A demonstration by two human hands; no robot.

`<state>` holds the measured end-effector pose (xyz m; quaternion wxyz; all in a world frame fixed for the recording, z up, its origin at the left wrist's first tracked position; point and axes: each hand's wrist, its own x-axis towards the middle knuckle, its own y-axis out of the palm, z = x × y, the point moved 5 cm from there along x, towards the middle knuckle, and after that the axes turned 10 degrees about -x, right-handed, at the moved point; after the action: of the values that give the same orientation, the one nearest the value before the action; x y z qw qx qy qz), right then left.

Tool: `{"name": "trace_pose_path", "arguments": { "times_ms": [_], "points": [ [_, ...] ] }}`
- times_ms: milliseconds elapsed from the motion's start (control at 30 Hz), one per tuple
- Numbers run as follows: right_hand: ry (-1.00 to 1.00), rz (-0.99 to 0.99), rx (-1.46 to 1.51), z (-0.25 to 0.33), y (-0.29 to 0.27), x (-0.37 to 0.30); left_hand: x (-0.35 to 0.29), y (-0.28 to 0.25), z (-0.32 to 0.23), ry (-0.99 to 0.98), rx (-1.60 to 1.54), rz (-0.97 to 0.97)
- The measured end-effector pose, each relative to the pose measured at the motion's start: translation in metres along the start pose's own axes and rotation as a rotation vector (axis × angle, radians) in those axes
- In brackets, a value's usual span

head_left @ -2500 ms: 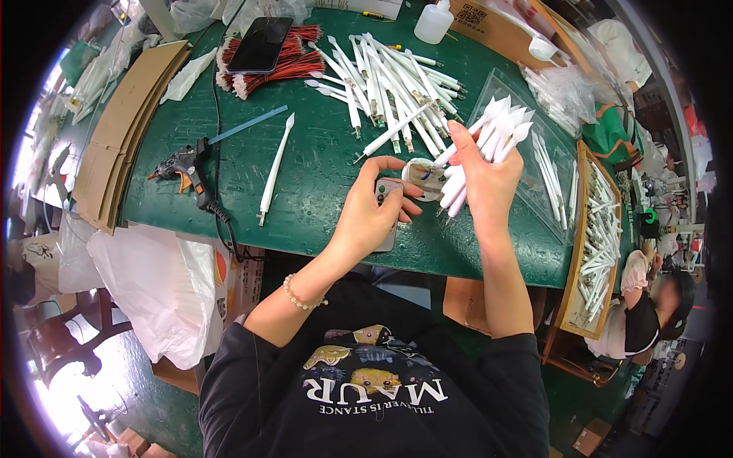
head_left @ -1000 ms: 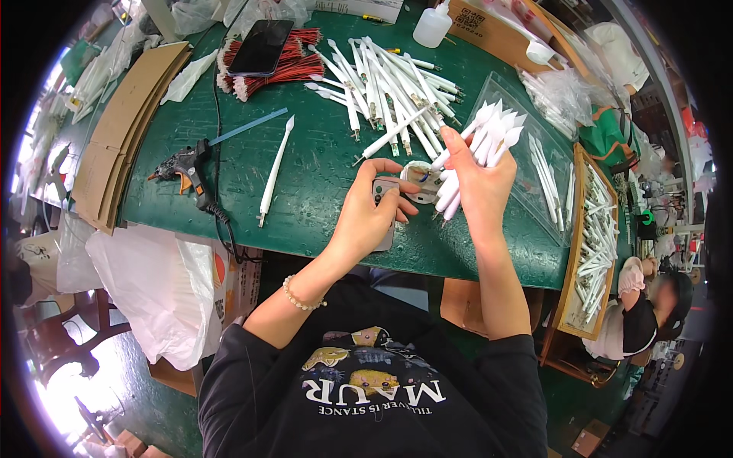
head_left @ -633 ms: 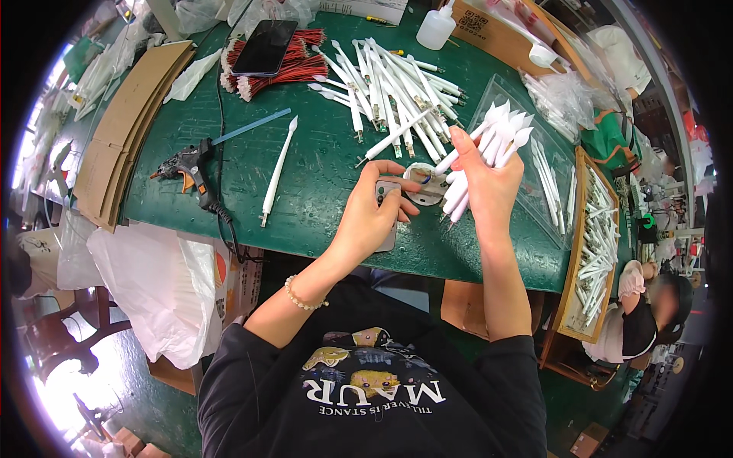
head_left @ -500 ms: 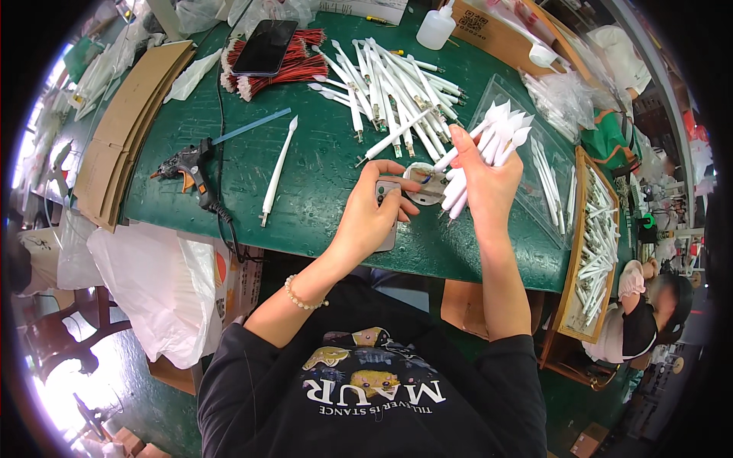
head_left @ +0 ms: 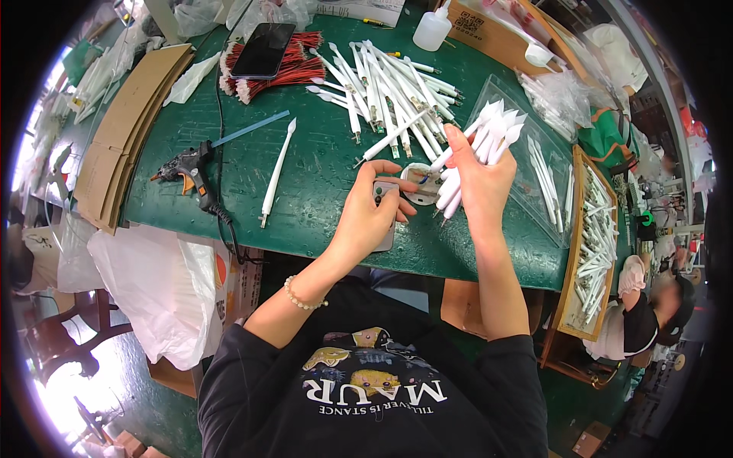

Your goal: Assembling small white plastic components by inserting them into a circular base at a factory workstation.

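A bundle of white LED taper candles (head_left: 489,136) with flame-shaped tips is gripped in my right hand (head_left: 484,183), tips pointing away from me. Their lower ends sit just above a round white device (head_left: 422,185) on the green table. My left hand (head_left: 365,210) rests over a grey device with buttons (head_left: 386,229), which it partly covers. Its fingers are curved but apart, with the fingertips at the round device's left edge. Beyond both hands lies a loose pile of more candles (head_left: 393,95). A single candle (head_left: 279,172) lies apart on the left.
A glue gun (head_left: 191,172) with its cord lies left. Behind are a phone (head_left: 263,50) on red wire bundles (head_left: 305,65) and a squeeze bottle (head_left: 433,29). On the right stand a clear tray (head_left: 527,191) and a wooden box of white sticks (head_left: 569,305). Another person (head_left: 645,313) sits far right.
My right hand and the candle bundle have shifted slightly left. The left hand has barely moved.
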<state>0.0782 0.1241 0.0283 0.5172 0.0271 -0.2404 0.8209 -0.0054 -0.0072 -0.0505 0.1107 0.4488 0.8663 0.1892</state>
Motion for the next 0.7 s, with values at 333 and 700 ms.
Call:
{"name": "trace_pose_path", "arguments": {
  "times_ms": [333, 700],
  "points": [
    [-0.051, -0.012, -0.020, 0.0013, 0.0004, -0.0004, 0.0006, 0.0002, 0.0025, -0.022, -0.020, 0.001],
    [-0.024, -0.025, -0.031, 0.0026, 0.0011, -0.0001, 0.0005, -0.0002, 0.0028, -0.019, -0.028, 0.001]
  ]
}}
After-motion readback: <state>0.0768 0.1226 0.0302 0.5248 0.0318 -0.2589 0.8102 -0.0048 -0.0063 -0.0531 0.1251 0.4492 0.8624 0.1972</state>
